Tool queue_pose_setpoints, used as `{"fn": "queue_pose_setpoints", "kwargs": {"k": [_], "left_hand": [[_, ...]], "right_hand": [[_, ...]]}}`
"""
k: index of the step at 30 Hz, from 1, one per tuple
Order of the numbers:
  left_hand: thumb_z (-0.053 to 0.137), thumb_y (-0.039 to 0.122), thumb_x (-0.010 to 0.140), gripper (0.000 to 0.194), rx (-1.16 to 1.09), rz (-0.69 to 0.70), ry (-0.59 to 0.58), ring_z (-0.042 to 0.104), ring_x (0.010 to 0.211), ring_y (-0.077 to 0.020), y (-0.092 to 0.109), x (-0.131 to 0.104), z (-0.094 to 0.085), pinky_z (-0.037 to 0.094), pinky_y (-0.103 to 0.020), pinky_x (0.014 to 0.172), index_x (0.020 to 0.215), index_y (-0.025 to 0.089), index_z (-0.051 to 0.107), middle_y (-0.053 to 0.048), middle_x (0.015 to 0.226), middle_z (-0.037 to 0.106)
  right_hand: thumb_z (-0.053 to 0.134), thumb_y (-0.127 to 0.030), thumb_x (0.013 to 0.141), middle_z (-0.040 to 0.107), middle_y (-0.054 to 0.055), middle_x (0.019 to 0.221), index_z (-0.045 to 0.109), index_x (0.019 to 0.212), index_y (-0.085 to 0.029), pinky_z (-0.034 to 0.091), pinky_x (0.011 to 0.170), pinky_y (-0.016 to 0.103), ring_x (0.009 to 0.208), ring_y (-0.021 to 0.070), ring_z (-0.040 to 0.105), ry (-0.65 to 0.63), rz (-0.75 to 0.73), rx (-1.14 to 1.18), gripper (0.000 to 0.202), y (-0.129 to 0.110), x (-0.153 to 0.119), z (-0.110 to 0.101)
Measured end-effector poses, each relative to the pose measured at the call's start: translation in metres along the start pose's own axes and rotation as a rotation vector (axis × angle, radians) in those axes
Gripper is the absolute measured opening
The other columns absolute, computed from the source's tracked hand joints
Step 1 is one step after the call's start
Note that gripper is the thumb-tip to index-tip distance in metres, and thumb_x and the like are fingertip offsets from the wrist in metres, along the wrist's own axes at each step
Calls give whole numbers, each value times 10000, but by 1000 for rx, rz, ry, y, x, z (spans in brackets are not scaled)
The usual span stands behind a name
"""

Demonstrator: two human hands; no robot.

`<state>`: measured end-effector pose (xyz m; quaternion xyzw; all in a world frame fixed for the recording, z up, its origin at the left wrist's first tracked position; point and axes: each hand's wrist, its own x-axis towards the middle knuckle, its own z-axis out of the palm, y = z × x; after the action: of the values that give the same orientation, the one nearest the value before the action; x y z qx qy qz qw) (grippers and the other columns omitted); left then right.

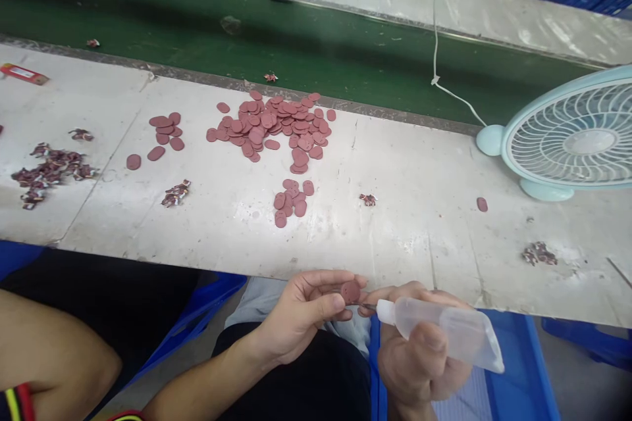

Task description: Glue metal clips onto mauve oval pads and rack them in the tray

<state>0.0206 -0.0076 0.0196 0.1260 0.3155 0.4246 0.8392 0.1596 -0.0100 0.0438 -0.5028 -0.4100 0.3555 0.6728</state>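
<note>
My left hand (301,316) pinches a reddish-brown disc (350,292) between thumb and fingers, just in front of the table's near edge. To its right, my right hand (419,355) is wrapped round a translucent squeeze bottle (454,332) with a white cap. The bottle's nozzle points left, close beside the disc; whether it touches cannot be made out. On the white table (395,158) lie a large heap of similar discs (266,122) and a smaller group (291,199) nearer me. Small brown-and-white pieces (368,199) lie to the right of that group.
A pale blue fan (582,138) stands at the right, its white cable (435,26) running back over a green strip (345,52). Piles of small pieces (54,171) lie at the left. Another person's arm (54,342) is at lower left. A blue crate (518,368) sits below the table edge.
</note>
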Motion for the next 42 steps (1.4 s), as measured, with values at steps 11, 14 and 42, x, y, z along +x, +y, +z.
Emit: {"fn": "queue_pose_setpoints", "kwargs": {"k": [11,14,42], "left_hand": [[744,191,829,277,14,7,-5,707,1005,-201,-2,1,-1,544,-212,774,1106,197,743,-112,1216,715],[728,182,842,263,10,21,-5,697,1063,-224,2,1,-2,544,-210,780,1103,212,742,-104,1222,714],[842,461,677,392,146,232,102,720,949,-311,39,21,-69,564,-329,667,982,223,784,-144,1083,748]], "right_hand": [[625,-428,853,632,-22,659,556,969,-285,551,464,360,547,211,638,38,129,73,196,-5,7,-3],[608,-444,817,589,-14,690,570,989,-248,529,371,271,503,152,596,114,529,463,264,1,36,-31],[609,-367,932,617,89,1246,614,1172,-164,515,968,468,1118,228,607,-610,-34,-984,314,66,295,258]]}}
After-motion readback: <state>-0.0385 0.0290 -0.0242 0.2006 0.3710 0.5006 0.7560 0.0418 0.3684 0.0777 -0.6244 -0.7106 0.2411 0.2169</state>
